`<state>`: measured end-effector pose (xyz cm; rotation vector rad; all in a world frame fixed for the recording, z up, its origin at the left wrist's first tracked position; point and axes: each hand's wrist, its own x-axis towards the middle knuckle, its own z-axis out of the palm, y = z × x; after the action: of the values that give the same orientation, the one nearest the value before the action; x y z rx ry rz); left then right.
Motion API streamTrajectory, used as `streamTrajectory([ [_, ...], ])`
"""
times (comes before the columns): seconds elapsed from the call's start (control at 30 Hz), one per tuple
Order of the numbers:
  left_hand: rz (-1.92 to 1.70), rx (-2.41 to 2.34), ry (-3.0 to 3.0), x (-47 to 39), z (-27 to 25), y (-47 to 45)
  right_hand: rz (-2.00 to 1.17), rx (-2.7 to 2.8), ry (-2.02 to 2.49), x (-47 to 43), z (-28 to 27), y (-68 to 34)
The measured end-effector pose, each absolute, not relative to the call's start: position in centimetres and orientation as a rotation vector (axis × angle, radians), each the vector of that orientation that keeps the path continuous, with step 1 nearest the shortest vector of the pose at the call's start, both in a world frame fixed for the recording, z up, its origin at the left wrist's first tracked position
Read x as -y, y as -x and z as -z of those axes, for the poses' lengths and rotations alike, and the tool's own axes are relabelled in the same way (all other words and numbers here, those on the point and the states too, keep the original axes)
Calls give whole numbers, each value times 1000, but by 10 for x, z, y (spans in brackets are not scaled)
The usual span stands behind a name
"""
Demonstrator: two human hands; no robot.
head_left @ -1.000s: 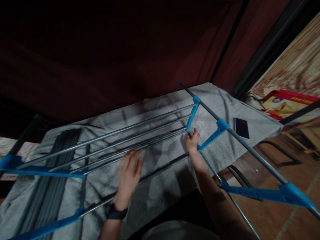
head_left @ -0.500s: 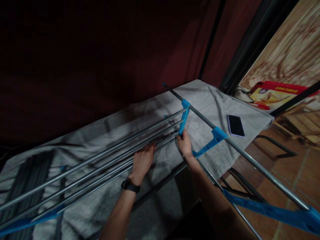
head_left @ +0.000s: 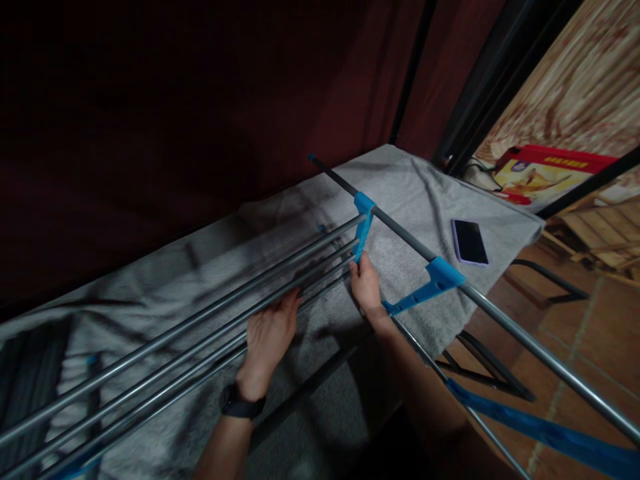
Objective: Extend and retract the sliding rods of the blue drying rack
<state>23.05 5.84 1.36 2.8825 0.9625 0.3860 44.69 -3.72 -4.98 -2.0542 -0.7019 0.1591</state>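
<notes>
A rack of metal tubes [head_left: 200, 320] joined by blue plastic brackets stands over the cloth in front of me. My left hand [head_left: 273, 327], with a dark band on its wrist, curls over the lower tubes, its fingertips partly hidden behind them. At the tubes' far end, my right hand [head_left: 366, 283] is closed around the lower end of a blue bracket [head_left: 364, 227], where a tube meets it. That bracket hangs from a long grey pole [head_left: 405, 233]. Farther along the pole is a second blue bracket [head_left: 425, 290], close to my right forearm.
A grey cloth [head_left: 405, 187] covers the table. On it lie a phone [head_left: 470, 241] to the right and a bundle of dark tubes [head_left: 33, 367] at the left. Beyond are a red and yellow box [head_left: 545, 175], a dark red curtain [head_left: 200, 120] and black metal legs [head_left: 490, 367].
My left hand has slid a little left and down along the tubes. My right hand stays at the bracket's lower end. The whole view has shifted slightly.
</notes>
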Motion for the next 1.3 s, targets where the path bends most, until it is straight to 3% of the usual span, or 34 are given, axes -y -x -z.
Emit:
streamTrajectory([
  [0.57,40,-1037,-2899,-56,-33,-239,-111,705,1962,35,61,-448],
  [0.83,76,-1107,-2809,-55,-35,-245,-87,687,2012,35,64,-447],
  [0.97,-162,-1014,-2955,-36,-35,-240,-165,741,1947,42,67,-449],
  [1.13,-292,-579,-3027,-9,-12,-221,-195,854,1824,56,80,-455],
  [1.3,-165,-1011,-2823,-20,24,-214,-204,877,1859,58,85,-459],
])
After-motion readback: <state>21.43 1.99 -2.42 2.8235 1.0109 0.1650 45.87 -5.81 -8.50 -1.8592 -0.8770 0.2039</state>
